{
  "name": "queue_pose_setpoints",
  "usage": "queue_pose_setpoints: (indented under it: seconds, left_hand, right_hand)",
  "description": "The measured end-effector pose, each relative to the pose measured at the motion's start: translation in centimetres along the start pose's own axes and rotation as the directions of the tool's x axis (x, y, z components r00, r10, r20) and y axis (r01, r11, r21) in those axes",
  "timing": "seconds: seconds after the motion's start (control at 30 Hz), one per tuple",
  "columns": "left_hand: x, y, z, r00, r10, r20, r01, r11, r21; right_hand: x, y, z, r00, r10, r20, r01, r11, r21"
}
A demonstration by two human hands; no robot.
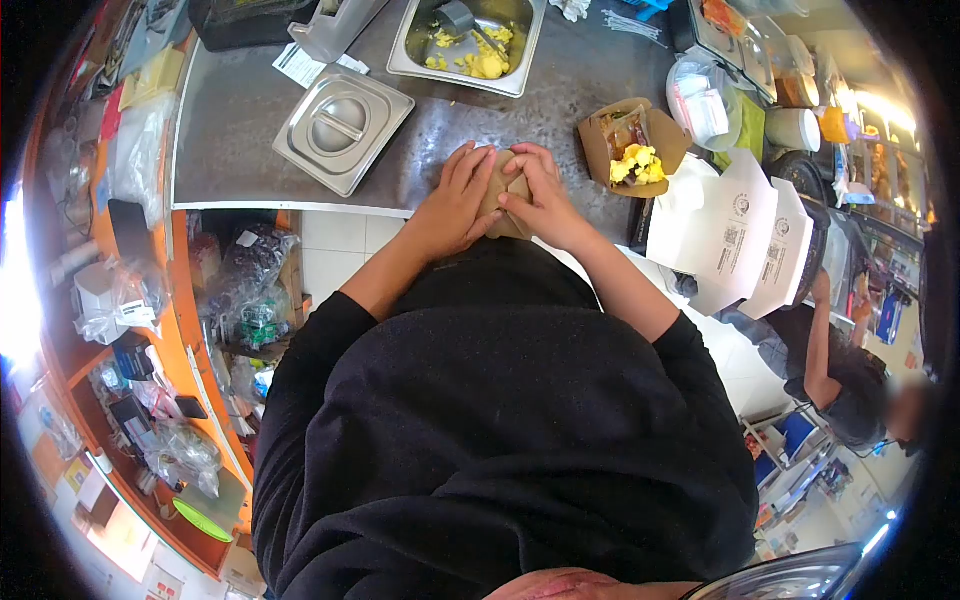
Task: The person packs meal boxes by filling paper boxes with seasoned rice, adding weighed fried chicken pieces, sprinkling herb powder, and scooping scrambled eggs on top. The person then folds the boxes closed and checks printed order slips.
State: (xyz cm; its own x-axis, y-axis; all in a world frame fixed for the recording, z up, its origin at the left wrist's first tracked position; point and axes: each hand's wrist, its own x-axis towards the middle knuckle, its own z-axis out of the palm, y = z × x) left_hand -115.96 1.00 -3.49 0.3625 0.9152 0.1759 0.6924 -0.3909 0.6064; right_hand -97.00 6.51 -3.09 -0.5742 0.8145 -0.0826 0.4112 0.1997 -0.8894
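Both my hands press on a brown cardboard food box [507, 197] at the near edge of the steel counter [235, 120]. My left hand [455, 195] covers its left side with fingers laid over the top. My right hand [540, 190] holds its right side, fingers folding the flap down. The box looks closed or nearly closed; its contents are hidden. To the right stands a second brown box [632, 148], open, with yellow food inside.
A steel pan [470, 40] with yellow food scraps and a scoop sits at the back. A steel lid [343, 127] lies to the left. White folded cartons [740, 235] are stacked at right. Another person [845, 385] stands at lower right. Cluttered shelves run along the left.
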Motion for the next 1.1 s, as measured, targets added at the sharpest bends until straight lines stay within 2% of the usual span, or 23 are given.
queue_pose_setpoints:
  seconds: [0.13, 0.23, 0.33, 0.63, 0.73, 0.87, 1.03, 1.1]
  left_hand:
    - [0.1, 0.0, 0.2, 1.000, 0.000, -0.012, 0.000, 1.000, -0.013]
    - [0.1, 0.0, 0.1, 1.000, 0.004, -0.021, -0.005, 0.999, -0.032]
    - [0.1, -0.1, 0.2, 1.000, 0.005, -0.026, -0.007, 0.999, -0.048]
    - [0.2, -0.2, 0.1, 1.000, 0.018, -0.010, -0.018, 0.998, -0.059]
    - [0.3, -0.1, -0.3, 1.000, 0.027, 0.007, -0.026, 0.998, -0.056]
    - [0.4, -0.1, -0.5, 0.999, 0.040, 0.009, -0.039, 0.997, -0.071]
    - [0.3, -0.3, -0.1, 0.999, 0.052, 0.012, -0.053, 0.999, 0.008]
    - [0.3, 0.0, -0.4, 0.999, 0.045, 0.028, -0.045, 0.999, 0.010]
  right_hand:
    - [0.2, -1.0, -0.5, 0.995, 0.061, 0.085, -0.045, 0.984, -0.172]
    - [0.4, 0.0, -0.3, 0.994, 0.048, 0.100, -0.044, 0.998, -0.043]
    - [0.5, 0.2, -0.5, 0.991, 0.060, 0.123, -0.061, 0.998, 0.003]
    - [0.7, 1.1, -0.3, 0.989, 0.064, 0.137, -0.069, 0.997, 0.036]
    - [0.7, 0.0, -0.7, 0.981, 0.104, 0.162, -0.099, 0.994, -0.036]
    - [0.8, -0.1, -0.8, 0.978, 0.129, 0.163, -0.125, 0.992, -0.032]
    - [0.8, -0.7, -0.8, 0.976, 0.135, 0.173, -0.118, 0.987, -0.104]
    - [0.8, 0.1, -0.3, 0.992, 0.045, 0.115, -0.027, 0.988, -0.151]
